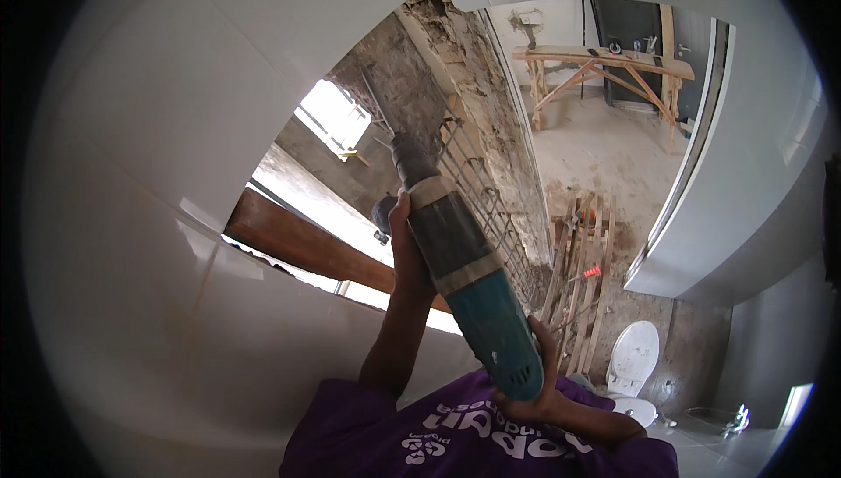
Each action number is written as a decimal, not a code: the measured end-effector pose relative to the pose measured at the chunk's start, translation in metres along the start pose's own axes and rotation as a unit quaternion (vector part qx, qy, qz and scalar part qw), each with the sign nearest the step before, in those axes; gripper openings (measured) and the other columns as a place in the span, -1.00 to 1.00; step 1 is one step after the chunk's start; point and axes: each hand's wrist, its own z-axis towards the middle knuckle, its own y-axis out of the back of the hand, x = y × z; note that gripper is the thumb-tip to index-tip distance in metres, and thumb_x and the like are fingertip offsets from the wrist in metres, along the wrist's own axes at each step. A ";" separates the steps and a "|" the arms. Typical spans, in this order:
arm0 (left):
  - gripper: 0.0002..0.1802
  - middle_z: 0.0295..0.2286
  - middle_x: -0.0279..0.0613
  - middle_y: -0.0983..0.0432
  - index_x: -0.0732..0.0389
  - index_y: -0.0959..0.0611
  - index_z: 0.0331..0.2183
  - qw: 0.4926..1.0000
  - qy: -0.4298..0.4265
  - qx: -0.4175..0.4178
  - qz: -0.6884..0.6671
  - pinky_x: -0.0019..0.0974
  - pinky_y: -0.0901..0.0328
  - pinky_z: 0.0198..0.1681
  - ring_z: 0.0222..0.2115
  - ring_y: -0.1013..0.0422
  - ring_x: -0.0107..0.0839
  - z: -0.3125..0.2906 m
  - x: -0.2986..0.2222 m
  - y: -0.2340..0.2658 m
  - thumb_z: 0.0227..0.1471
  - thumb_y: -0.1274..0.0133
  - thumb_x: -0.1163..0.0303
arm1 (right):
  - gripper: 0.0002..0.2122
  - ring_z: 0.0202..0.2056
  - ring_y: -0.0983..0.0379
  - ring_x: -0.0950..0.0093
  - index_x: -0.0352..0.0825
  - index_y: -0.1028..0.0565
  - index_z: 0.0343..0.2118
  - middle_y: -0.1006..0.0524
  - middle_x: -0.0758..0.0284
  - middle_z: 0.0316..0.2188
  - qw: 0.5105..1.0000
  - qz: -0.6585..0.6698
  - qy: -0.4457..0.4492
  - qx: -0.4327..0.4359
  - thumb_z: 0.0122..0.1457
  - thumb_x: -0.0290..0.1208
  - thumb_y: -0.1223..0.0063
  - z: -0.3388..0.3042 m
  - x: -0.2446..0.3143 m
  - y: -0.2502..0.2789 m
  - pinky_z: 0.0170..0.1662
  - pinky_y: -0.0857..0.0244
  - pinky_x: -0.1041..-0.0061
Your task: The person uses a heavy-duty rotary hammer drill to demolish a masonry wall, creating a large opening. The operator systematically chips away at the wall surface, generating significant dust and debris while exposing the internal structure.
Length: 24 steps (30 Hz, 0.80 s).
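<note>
A large rotary hammer drill (pixel 477 303), teal at the rear and black toward the front, slants up and left across the middle of the head view. From its chuck a long thin bit (pixel 378 103) points at a rough grey concrete surface (pixel 385 49); I cannot tell whether the tip touches it. My left hand (pixel 408 246) is closed round the front of the drill, beside a round black side part (pixel 383 213). At the rear end, my right hand (pixel 541 390) grips the drill, its fingers partly hidden behind the body.
Exposed steel bars (pixel 477 176) run beside a broken masonry edge (pixel 504 119). Glossy tiled walls (pixel 131 241) curve round me. A brown wooden beam (pixel 298 241) crosses the opening. Below right are wooden slats (pixel 583 294) and a toilet (pixel 635 355); a wooden trestle (pixel 604 62) stands farther off.
</note>
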 end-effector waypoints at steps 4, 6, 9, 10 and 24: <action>-0.37 -0.26 -0.09 -0.48 0.25 -0.45 -0.10 1.000 -0.012 0.008 0.001 -0.26 -0.36 -0.15 -0.27 -0.45 -0.31 0.002 -0.002 0.004 0.09 0.20 -0.13 | -0.14 0.09 -0.23 0.30 -0.36 0.15 0.21 -0.21 0.03 0.07 0.991 0.118 0.062 -0.027 -0.08 -0.45 -0.21 -0.004 -0.015 -0.017 0.17 -0.05 0.29; -0.37 -0.26 -0.10 -0.48 0.25 -0.44 -0.09 0.999 -0.037 0.002 0.022 -0.27 -0.36 -0.15 -0.27 -0.45 -0.31 -0.003 -0.008 0.010 0.09 0.20 -0.13 | -0.15 0.12 -0.19 0.27 -0.35 0.17 0.22 -0.15 0.02 0.11 0.988 0.142 0.065 0.013 -0.04 -0.46 -0.18 0.000 -0.012 -0.019 0.18 -0.03 0.28; -0.38 -0.24 -0.10 -0.47 0.25 -0.44 -0.09 0.991 -0.095 0.000 0.089 -0.27 -0.35 -0.14 -0.25 -0.44 -0.32 -0.009 -0.008 -0.005 0.09 0.20 -0.12 | -0.13 0.14 -0.17 0.22 -0.37 0.23 0.24 -0.15 -0.01 0.11 0.993 0.118 0.025 -0.012 -0.01 -0.43 -0.16 -0.017 -0.024 -0.025 0.19 -0.01 0.29; -0.37 -0.23 -0.10 -0.46 0.24 -0.43 -0.08 0.991 -0.087 0.010 0.104 -0.27 -0.34 -0.12 -0.23 -0.43 -0.32 -0.006 -0.011 -0.004 0.09 0.20 -0.13 | -0.12 0.14 -0.17 0.21 -0.38 0.25 0.24 -0.15 -0.02 0.12 0.991 0.128 0.040 -0.013 -0.01 -0.42 -0.16 -0.018 -0.026 -0.025 0.19 -0.01 0.29; -0.33 -0.31 -0.10 -0.41 0.20 -0.40 -0.10 0.982 -0.096 -0.079 0.145 -0.24 -0.37 -0.25 -0.30 -0.41 -0.32 -0.017 0.000 -0.004 0.09 0.34 -0.22 | -0.02 -0.01 -0.38 0.20 -0.54 0.10 0.19 -0.33 -0.09 -0.01 0.991 0.028 0.121 -0.051 -0.15 -0.21 -0.36 -0.004 -0.012 0.003 0.03 -0.25 0.34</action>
